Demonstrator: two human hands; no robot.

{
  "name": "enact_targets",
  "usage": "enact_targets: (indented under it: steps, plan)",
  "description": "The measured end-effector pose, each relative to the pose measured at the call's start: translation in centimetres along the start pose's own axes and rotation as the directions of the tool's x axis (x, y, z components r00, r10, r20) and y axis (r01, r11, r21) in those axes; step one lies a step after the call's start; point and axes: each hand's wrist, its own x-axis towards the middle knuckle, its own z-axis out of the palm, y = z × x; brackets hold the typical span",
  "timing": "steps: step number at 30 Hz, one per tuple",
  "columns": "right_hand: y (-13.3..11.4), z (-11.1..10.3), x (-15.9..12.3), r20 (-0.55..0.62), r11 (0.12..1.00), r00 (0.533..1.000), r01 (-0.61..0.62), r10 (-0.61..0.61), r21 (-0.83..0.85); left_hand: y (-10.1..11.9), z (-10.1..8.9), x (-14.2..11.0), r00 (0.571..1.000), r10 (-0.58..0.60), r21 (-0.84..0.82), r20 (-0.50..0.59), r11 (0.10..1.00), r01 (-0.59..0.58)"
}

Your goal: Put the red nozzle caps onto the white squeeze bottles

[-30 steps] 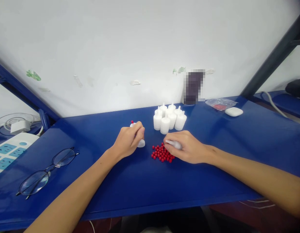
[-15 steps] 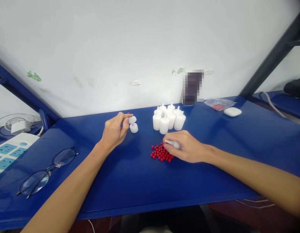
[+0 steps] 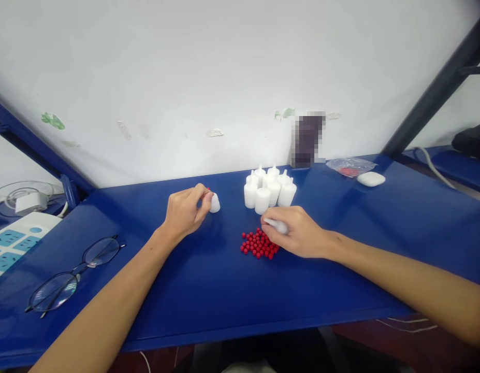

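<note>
My left hand [image 3: 184,210] is closed on a small white bottle [image 3: 214,203] with a red tip, at the far middle of the blue table [image 3: 208,290]. My right hand [image 3: 294,231] is curled round another white bottle [image 3: 276,225], just right of a pile of several small red beads [image 3: 257,244]. A cluster of several white squeeze bottles [image 3: 268,189] stands upright behind the beads, close to my right hand.
A pair of glasses [image 3: 71,277] lies at the left. A white power strip [image 3: 14,241] and a charger [image 3: 28,202] sit beyond the table's left end. At the back right are a plastic bag with red bits [image 3: 350,167], a white case [image 3: 371,178] and a blurred dark object [image 3: 307,140].
My left hand carried its white bottle away from the beads to the far left of the bottle cluster. My right hand lifted slightly toward the cluster, keeping its bottle.
</note>
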Motion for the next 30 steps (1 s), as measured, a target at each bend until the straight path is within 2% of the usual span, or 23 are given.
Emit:
enact_targets:
  steps: [3,7,9,13,20,30]
  plan:
    - [-0.2,-0.1,0.2,-0.022,1.000,1.000,-0.010,0.010,-0.009,1.1,-0.1,0.1,0.997,0.056,-0.062,-0.045,0.996,-0.059]
    - [-0.6,-0.2,0.3,0.026,1.000,1.000,0.014,-0.014,-0.006,4.0,-0.2,0.4,0.979,0.201,-0.192,0.038,0.963,-0.190]
    - [-0.8,-0.2,0.1,0.047,1.000,0.999,0.020,-0.021,0.017,5.5,-0.1,0.5,0.966,0.247,-0.258,0.079,0.941,-0.220]
    - [-0.9,0.0,-0.1,0.060,0.995,0.997,0.037,-0.042,0.091,7.5,0.1,0.6,0.948,0.313,-0.356,0.051,0.893,-0.276]
    - [-1.0,0.1,0.1,0.025,0.986,1.000,0.008,-0.012,0.167,8.0,0.3,0.5,0.956,0.292,-0.423,-0.034,0.862,-0.279]
    - [-0.9,0.4,-0.1,0.028,0.969,0.998,0.041,-0.049,0.244,9.1,0.8,0.3,0.949,0.316,-0.462,-0.009,0.840,-0.285]
